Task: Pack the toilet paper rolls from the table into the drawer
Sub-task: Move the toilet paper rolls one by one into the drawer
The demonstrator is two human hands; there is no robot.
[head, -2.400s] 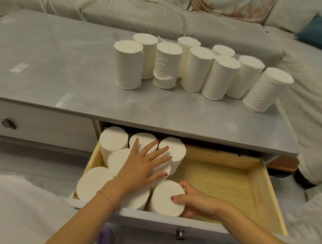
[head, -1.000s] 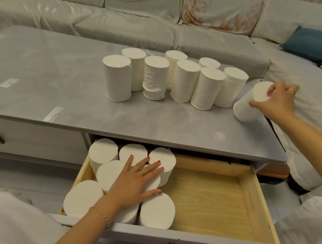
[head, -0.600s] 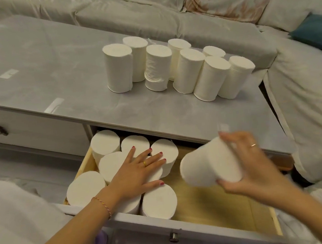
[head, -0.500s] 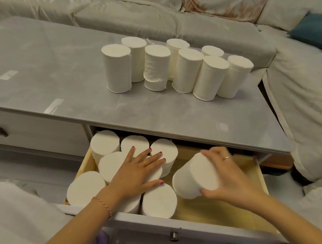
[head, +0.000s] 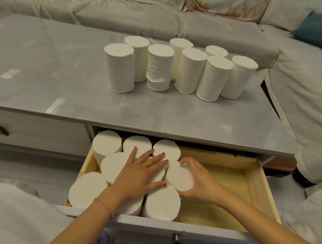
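Several white toilet paper rolls (head: 178, 69) stand in a cluster on the grey table (head: 57, 72). Below its front edge the wooden drawer (head: 255, 189) is pulled out. Several rolls (head: 107, 144) stand upright in its left half. My left hand (head: 139, 175) lies flat on top of these rolls, fingers spread. My right hand (head: 199, 179) grips one roll (head: 179, 177) from its right side and holds it upright against the packed group, just right of my left hand.
The drawer's right half shows bare wood. A second drawer with a dark knob (head: 0, 130) sits shut at the left. A light sofa (head: 204, 9) with a blue cushion (head: 316, 28) wraps behind and to the right of the table.
My right hand took the rightmost roll from the table, carried it down into the drawer and turned it upright against the packed rolls. My left hand stayed on the rolls.
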